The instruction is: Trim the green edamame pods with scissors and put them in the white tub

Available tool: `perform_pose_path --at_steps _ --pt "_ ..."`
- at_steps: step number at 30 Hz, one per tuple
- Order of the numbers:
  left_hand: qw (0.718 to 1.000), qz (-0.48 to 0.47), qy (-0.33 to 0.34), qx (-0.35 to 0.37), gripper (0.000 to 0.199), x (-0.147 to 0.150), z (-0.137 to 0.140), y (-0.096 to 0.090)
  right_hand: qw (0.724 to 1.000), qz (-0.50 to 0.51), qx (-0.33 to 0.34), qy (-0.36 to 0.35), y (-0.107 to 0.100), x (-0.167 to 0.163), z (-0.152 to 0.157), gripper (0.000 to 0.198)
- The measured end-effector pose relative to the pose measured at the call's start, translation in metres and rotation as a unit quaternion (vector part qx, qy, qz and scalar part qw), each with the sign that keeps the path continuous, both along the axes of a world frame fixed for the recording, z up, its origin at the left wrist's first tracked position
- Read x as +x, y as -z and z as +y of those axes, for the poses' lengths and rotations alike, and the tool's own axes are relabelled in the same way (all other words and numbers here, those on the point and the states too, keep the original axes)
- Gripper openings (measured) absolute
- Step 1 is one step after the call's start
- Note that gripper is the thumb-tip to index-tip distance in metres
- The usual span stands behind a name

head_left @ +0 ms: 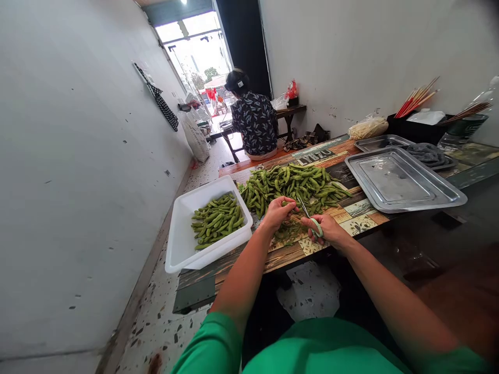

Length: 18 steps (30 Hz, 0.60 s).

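Observation:
My right hand (329, 228) is wrapped round the pale green handles of a pair of scissors (303, 208), whose metal blades point up and to the left. Close to the blade tips, my left hand (279, 213) pinches an edamame pod, mostly covered by the fingers. Just beyond both hands a large heap of edamame pods (288, 182) spreads over the patterned table (286, 255). Small green trimmings (286, 232) lie below and between my hands. To the left, a white plastic tub (177, 241) holds more pods (217, 221).
A metal tray (405, 182) lies on the right, its near edge close to the table edge. Behind it are a dark cloth (427, 154), a black box with skewers (415, 124) and a bagged pale food (368, 128). Another person (255, 122) sits beyond the table, back turned.

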<state>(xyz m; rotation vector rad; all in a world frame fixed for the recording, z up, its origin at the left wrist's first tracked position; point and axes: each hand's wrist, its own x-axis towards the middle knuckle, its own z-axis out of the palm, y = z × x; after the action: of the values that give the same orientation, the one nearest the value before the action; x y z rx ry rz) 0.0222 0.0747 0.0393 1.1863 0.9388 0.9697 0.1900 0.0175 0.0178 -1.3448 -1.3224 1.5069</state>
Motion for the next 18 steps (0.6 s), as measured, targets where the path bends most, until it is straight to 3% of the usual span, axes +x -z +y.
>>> perform_pose_path --at_steps 3,8,11,13,15,18 --pt "1.0 -0.008 -0.002 -0.009 0.028 0.0 0.0 -0.001 0.999 0.004 0.017 0.029 0.002 -0.002 0.0 0.045" --pt "0.99 -0.075 -0.091 -0.077 0.033 -0.002 0.007 -0.004 0.998 0.022 0.015 0.049 -0.003 -0.006 -0.004 0.044" --pt "0.985 -0.072 -0.111 -0.108 0.035 -0.005 0.011 -0.001 0.998 0.037 -0.002 0.055 -0.007 -0.007 -0.006 0.045" --pt "0.992 0.0 -0.11 -0.055 0.028 -0.006 0.012 0.003 0.998 0.041 -0.005 0.056 -0.007 -0.007 -0.005 0.044" --pt "0.982 0.144 -0.107 0.059 0.022 -0.005 0.01 0.007 0.998 0.042 0.004 0.053 -0.005 -0.006 -0.005 0.044" --pt "0.892 0.397 -0.071 0.205 0.016 0.0 0.006 0.01 0.998 0.044 0.018 0.05 -0.002 -0.004 -0.004 0.044"
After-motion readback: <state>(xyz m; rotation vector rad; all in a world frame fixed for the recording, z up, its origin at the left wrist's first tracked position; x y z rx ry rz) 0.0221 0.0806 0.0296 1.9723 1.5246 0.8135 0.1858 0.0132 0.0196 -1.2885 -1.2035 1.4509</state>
